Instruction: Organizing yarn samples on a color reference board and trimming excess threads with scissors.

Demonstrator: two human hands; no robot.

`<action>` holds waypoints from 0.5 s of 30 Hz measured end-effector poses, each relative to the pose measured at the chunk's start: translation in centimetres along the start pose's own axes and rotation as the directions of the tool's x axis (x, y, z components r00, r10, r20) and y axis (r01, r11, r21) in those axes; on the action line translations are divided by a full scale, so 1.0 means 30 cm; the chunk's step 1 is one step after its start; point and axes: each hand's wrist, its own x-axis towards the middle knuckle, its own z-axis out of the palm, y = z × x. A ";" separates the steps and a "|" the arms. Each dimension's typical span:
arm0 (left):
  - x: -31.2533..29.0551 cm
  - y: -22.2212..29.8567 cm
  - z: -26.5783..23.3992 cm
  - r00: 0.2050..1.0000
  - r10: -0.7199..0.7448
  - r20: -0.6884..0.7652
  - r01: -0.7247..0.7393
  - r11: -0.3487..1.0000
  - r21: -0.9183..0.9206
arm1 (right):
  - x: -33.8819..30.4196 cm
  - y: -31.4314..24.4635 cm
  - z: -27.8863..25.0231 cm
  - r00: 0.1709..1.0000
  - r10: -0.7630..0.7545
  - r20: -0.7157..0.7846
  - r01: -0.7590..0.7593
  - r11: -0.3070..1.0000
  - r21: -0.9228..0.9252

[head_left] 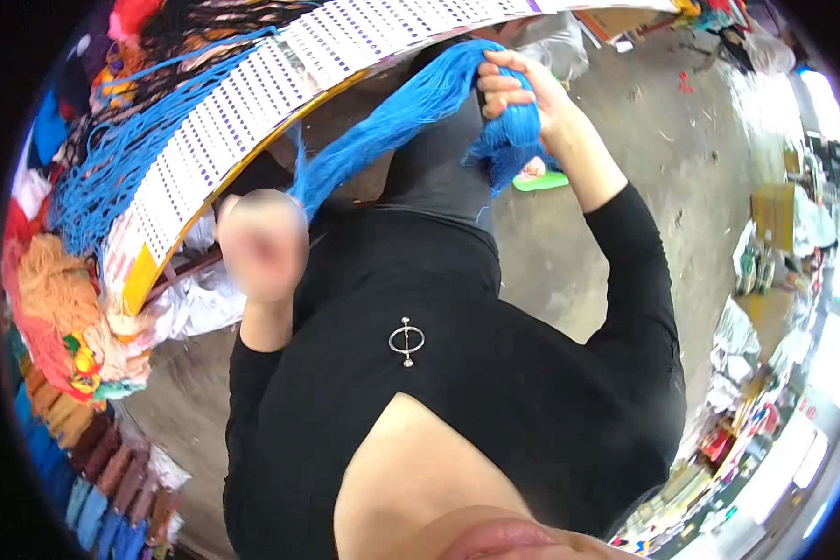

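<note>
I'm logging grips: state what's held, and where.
The right hand grips blue yarn near its bunched end; the left hand is blurred, its hold unclear.

Right hand (521, 91) reaches forward, fingers curled into a grip, the right arm (646, 289) bent at the elbow. Left hand (263, 247) is nearer the torso (495, 364), fingers blurred.

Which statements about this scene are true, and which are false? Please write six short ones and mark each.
1. Blue yarn stretches between the left hand and the right hand. True.
2. The right hand is spread flat. False: its fingers are curled around the blue yarn.
3. The left hand shows sharply. False: it is blurred.
4. A white dotted sheet lies along a yellow edge. True.
5. The sheet's dots are bright green. False: they are dark.
6. Both sleeves are black. True.
</note>
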 end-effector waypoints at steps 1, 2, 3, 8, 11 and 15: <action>0.014 0.030 0.047 0.962 -0.013 0.272 -0.021 0.992 0.121 | 0.009 -0.023 -0.022 1.000 0.015 0.007 -0.016 0.999 0.043; 0.035 0.037 0.075 0.860 -0.123 0.495 0.006 0.973 0.230 | 0.021 -0.032 -0.016 0.999 0.037 0.014 -0.038 0.996 0.079; 0.066 0.021 0.132 0.739 -0.229 0.634 -0.115 0.884 0.453 | 0.025 -0.025 -0.011 0.998 0.011 -0.065 -0.008 0.999 0.037; -0.005 -0.436 0.232 0.445 -0.707 0.550 -0.221 0.509 0.832 | 0.076 0.008 0.067 0.992 0.007 -0.124 -0.016 0.997 -0.074; -0.066 -0.638 0.229 0.329 -0.807 0.490 -0.409 0.346 0.845 | 0.090 -0.005 0.071 0.993 -0.021 -0.117 0.011 0.996 -0.085; -0.074 -0.678 0.233 0.234 -0.817 0.526 -0.324 0.445 0.835 | 0.113 -0.036 0.077 0.994 -0.041 -0.097 0.038 0.999 -0.032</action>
